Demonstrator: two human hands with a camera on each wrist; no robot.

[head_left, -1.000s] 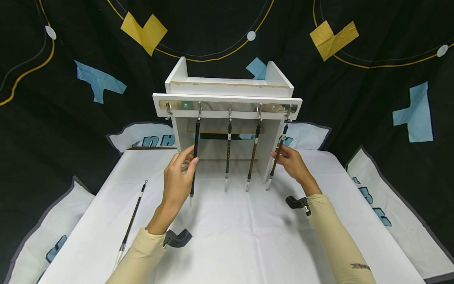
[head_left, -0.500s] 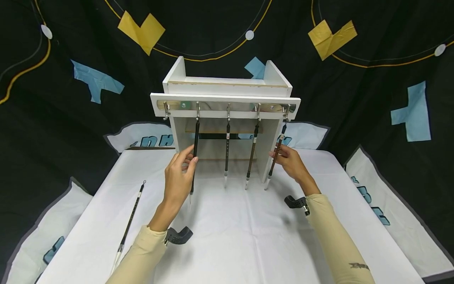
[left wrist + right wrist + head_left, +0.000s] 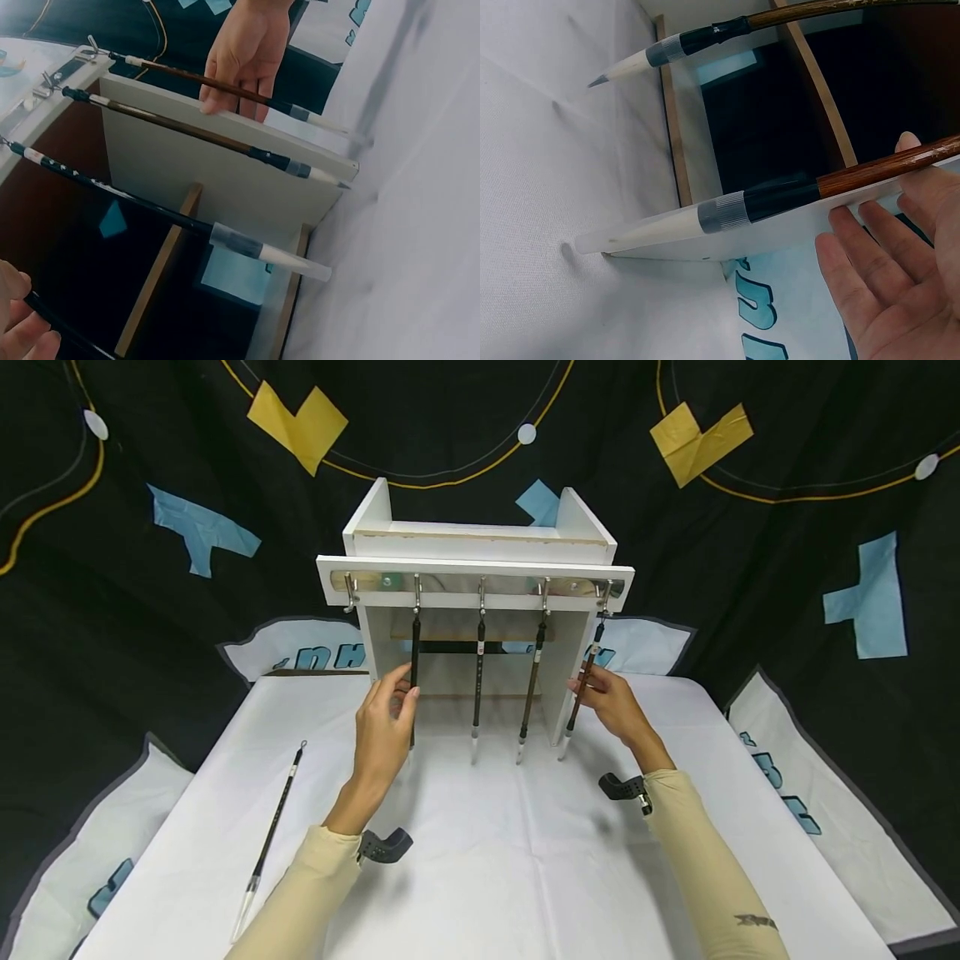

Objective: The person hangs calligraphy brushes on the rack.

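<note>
Several calligraphy brushes hang from metal hooks on a white wooden rack [image 3: 480, 567]. My left hand [image 3: 384, 727] pinches the black-handled brush [image 3: 416, 647] between thumb and fingers; the brush hangs from the second hook from the left. In the left wrist view, those fingers show only in the lower-left corner. My right hand [image 3: 617, 706] holds the edge of the rack's right side panel [image 3: 225, 124], thumb tip on the inner face and the fairly straight fingers outside. A brown brush [image 3: 889, 169] hangs just in front of that hand. Two more brushes hang between the hands.
The leftmost hook [image 3: 349, 592] carries nothing. Another black brush [image 3: 273, 827] lies on the white-covered table [image 3: 510, 860] to the left, near my left forearm. A black curtain [image 3: 795, 577] with tape pieces and cords hangs behind the rack.
My left hand has moved slightly forward, and the lower end of the black brush has swung toward the rack. My right hand stays at the side panel.
</note>
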